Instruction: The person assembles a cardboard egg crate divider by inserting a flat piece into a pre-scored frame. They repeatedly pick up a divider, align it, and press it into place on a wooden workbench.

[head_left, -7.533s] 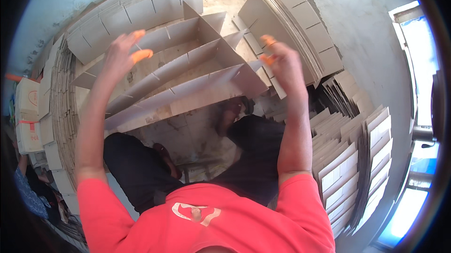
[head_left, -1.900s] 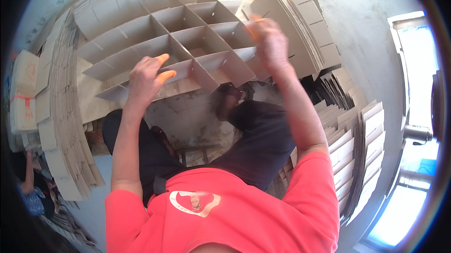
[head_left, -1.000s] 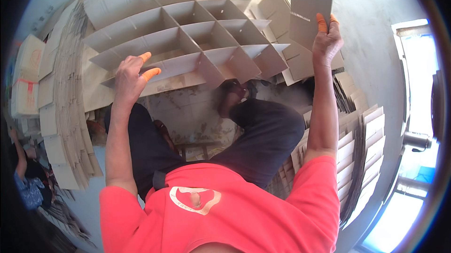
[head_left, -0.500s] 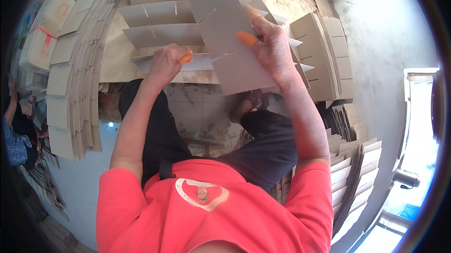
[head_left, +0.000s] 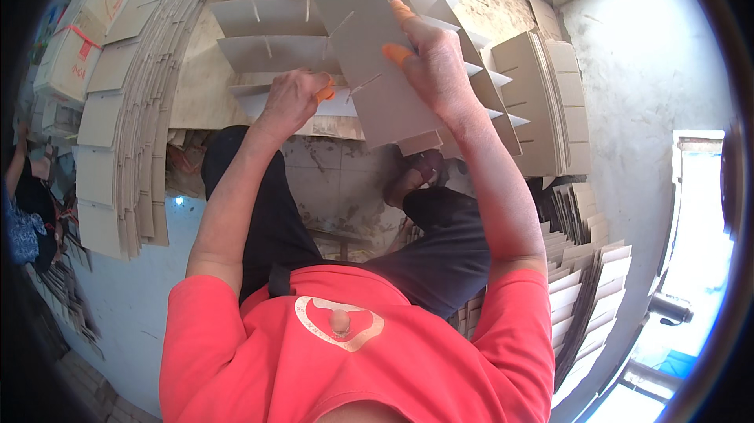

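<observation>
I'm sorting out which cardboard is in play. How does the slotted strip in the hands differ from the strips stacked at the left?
The slotted strip is a single piece, lifted and tilted, gripped by the right hand and touched by the left hand; the stacked strips lie packed edge to edge in a long pile, untouched. The held strip shows its broad face and cut slots; the stack shows mostly edges. Both are plain brown cardboard.

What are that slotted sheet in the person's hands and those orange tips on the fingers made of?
The slotted sheet looks like plain grey-brown cardboard: matte, stiff, with cut slits along its edges, like the stacked sheets beside it. The orange tips look like thin rubber finger covers, smooth and tight on the right hand and left hand, though the exact material is unclear.
</observation>
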`<state>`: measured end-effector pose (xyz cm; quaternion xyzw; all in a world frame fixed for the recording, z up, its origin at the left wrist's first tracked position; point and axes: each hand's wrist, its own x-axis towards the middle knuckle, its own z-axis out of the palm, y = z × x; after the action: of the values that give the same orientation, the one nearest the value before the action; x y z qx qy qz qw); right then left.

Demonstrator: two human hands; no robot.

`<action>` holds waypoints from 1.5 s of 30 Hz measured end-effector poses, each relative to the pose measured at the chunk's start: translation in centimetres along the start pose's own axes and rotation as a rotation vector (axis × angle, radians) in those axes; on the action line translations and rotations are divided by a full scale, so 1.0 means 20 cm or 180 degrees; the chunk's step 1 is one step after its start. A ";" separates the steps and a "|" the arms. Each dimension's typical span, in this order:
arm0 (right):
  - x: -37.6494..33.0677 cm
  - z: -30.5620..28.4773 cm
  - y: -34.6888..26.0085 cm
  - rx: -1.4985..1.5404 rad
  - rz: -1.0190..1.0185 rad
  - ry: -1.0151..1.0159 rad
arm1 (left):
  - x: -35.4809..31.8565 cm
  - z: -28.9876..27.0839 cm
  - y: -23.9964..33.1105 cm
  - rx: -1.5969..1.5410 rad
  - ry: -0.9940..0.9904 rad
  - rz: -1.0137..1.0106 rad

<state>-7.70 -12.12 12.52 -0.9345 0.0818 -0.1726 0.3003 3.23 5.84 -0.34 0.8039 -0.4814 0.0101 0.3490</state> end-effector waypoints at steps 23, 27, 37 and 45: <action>0.08 0.12 0.07 -0.0051 0.0187 -0.0736 | 0.02 0.01 -0.01 0.0070 0.0013 0.0028; 0.10 0.21 0.07 -0.0242 0.0264 -0.0989 | 0.03 0.01 0.00 -0.0027 0.0108 0.0039; 0.10 0.21 0.08 -0.0212 0.0366 -0.0921 | 0.06 0.05 0.02 -0.0100 0.0092 0.0118; 0.08 0.18 0.05 -0.1140 -0.0337 -0.0960 | 0.07 0.05 0.02 -0.0049 -0.0043 0.0028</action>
<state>-4.83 -11.36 9.62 -0.9911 0.0163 -0.0293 0.1292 3.41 4.18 -0.42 0.7991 -0.4874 0.0026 0.3519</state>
